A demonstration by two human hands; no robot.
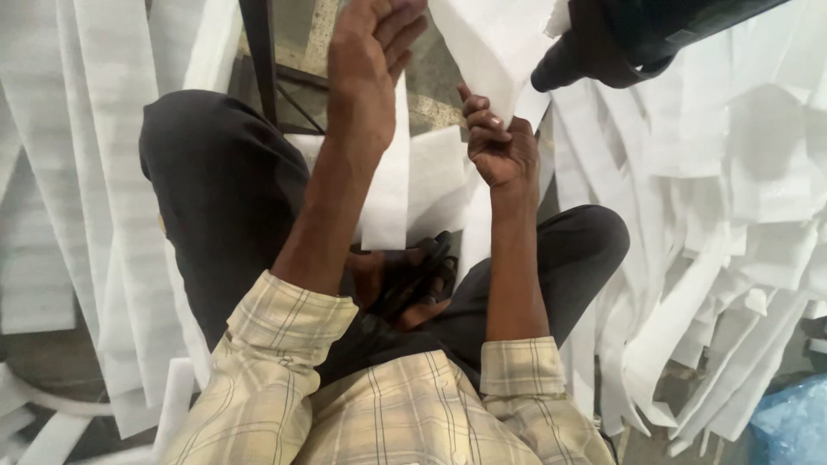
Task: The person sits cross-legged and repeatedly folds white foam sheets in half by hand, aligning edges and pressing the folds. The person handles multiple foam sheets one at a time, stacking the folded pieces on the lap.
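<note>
My left hand [369, 65] is raised at the top centre, fingers closed around a white foam strip [388, 185] that hangs down from it. My right hand [498, 146] pinches the lower corner of a white foam sheet [491, 43] that runs up out of view. Both forearms rise from rolled plaid sleeves. In my lap, between dark-trousered knees, lie black-handled scissors [413, 275], partly hidden by my left arm.
Heaps of white foam strips [732, 215] pile at the right and more strips [95, 172] lie at the left. A black object [620, 39] juts in at the top right. A dark metal frame leg [258, 60] stands behind my knee. A blue plastic bag [792, 422] sits at the bottom right.
</note>
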